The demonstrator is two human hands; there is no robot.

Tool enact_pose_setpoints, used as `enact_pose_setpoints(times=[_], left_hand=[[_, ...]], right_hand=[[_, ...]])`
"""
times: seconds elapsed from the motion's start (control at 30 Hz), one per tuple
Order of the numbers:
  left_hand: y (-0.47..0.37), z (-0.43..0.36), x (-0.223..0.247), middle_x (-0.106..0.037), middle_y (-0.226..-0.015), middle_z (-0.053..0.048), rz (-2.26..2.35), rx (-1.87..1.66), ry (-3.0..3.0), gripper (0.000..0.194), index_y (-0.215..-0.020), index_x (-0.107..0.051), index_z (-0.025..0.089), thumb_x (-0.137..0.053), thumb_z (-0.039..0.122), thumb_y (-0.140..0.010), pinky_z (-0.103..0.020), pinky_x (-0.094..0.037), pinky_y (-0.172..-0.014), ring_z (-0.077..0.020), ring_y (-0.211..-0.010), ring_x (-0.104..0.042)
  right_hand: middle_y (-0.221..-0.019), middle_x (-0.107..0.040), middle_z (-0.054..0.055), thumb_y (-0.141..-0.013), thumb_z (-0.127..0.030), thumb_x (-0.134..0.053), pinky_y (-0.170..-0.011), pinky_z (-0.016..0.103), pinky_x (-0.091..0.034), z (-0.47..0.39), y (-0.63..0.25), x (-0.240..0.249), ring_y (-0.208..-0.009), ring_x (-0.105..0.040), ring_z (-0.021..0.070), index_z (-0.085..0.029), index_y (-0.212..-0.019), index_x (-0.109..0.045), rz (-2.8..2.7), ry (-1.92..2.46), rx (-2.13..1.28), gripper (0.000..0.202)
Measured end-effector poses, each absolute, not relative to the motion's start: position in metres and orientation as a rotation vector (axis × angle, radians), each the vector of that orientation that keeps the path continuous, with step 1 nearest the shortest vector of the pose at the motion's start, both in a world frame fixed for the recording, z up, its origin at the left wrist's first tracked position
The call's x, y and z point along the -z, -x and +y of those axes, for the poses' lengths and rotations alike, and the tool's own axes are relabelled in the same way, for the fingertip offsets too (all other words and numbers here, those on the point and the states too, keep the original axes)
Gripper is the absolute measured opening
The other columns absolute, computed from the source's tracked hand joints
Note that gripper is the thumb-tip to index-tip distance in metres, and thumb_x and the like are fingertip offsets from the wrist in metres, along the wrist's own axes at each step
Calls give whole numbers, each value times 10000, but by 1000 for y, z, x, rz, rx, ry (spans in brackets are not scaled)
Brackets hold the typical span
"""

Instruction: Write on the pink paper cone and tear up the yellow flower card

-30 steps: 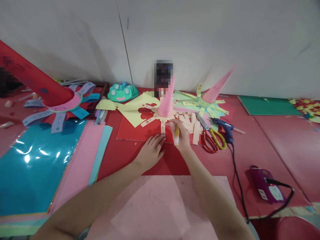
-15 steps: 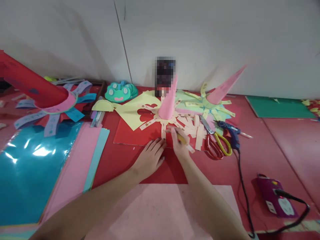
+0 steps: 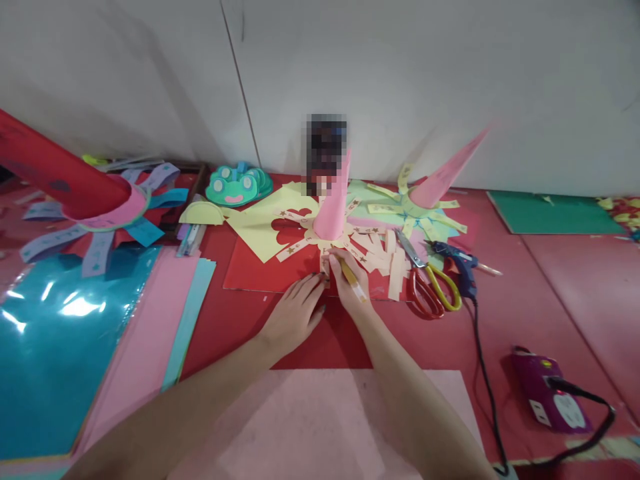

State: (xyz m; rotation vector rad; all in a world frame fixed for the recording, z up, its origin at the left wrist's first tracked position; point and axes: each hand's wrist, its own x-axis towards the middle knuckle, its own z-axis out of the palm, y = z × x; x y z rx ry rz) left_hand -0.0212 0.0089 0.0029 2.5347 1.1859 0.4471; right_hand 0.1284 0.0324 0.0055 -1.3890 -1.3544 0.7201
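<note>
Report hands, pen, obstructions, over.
Right hand gripping yellow pen at paper strip. Left hand at strip's near end. Red-and-yellow scissors off right, clear of hands.

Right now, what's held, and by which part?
The right hand holds a yellow pen near its tip; the left hand touches a paper strip.

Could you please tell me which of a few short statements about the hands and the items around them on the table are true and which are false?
1. The right hand holds a yellow pen. True.
2. The left hand grips the scissors. False: its fingertips are at the near end of a pale strip, and the scissors lie apart from both hands.
3. Green frog-face cutouts lie left of the nearest pink cone. True.
4. The glue gun lies left of the scissors. False: it lies to their right.
5. A black cable runs into the purple box. True.
</note>
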Motion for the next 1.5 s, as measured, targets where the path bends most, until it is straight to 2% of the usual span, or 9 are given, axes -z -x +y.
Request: enact_pose_setpoints(times=[0.17,0.4,0.6,0.77,0.9,1.07,1.23,1.4,1.5], left_hand=[[21,11,-11,-451,-1358,-114,1226,-451,-2515,394,-1279,-413,155,-408,230,-893,-408,-411,-1015,-233,-1244,-440],[31,43,-25,-397,-1396,-131,1420,-422,-2640,412,-1294,-409,135,-375,293,-915,-444,-343,-1050,-268,-1295,-361],[43,60,-19,-489,-1309,-154,1524,-269,-2669,450,-1296,-415,77,-337,327,-930,-444,-341,-1038,-265,-1232,-432],[39,57,-22,-500,-1298,-146,1501,-298,-2731,428,-1274,-451,96,-322,319,-932,-454,-320,-1047,-264,-1219,-442],[21,51,-27,-477,-1335,-133,1365,-268,-2804,415,-1253,-475,94,-368,320,-921,-455,-282,-1075,-274,-1266,-392],[1,50,-24,-506,-1301,-156,1257,-225,-2820,410,-1265,-453,49,-389,227,-901,-431,-304,-1065,-274,-1244,-427],[-1,45,-16,-533,-1258,-183,1248,-171,-2777,374,-1210,-491,42,-423,198,-877,-432,-321,-1054,-275,-1222,-454],[8,22,-14,-542,-1254,-175,1237,-244,-2760,364,-1211,-487,78,-386,244,-903,-441,-346,-1033,-261,-1198,-481],[12,9,-13,-526,-1279,-183,1232,-238,-2792,407,-1241,-471,55,-371,276,-915,-432,-364,-1018,-270,-1198,-483]], right_hand=[[-928,-659,48,-914,-285,-385,-855,336,-478,35,-131,-9,-882,-638,141,-196,-1014,-503,-1193,1307,-415,179],[-868,-654,65,-906,-289,-388,-837,376,-481,44,-155,-10,-845,-635,157,-175,-952,-476,-1093,1356,-142,152],[-786,-626,29,-905,-310,-372,-887,414,-445,50,-187,-14,-777,-623,146,-192,-897,-444,-987,1398,4,138],[-786,-616,26,-905,-343,-369,-910,430,-430,51,-188,-11,-816,-623,157,-198,-883,-446,-974,1425,-25,166],[-849,-620,42,-915,-326,-348,-845,389,-471,50,-169,-3,-733,-629,139,-188,-930,-460,-1082,1340,-152,178],[-957,-650,62,-907,-301,-399,-839,354,-472,41,-143,5,-916,-604,174,-223,-1006,-524,-1464,1361,-362,178],[-1003,-656,79,-912,-289,-390,-849,355,-467,38,-138,1,-947,-593,190,-217,-1027,-547,-1696,1354,-495,208],[-972,-664,77,-909,-300,-386,-826,355,-474,41,-142,5,-928,-595,188,-213,-1014,-552,-1686,1375,-541,215],[-980,-661,74,-904,-295,-389,-823,358,-476,42,-142,10,-933,-589,188,-220,-1025,-552,-1675,1382,-530,216]])
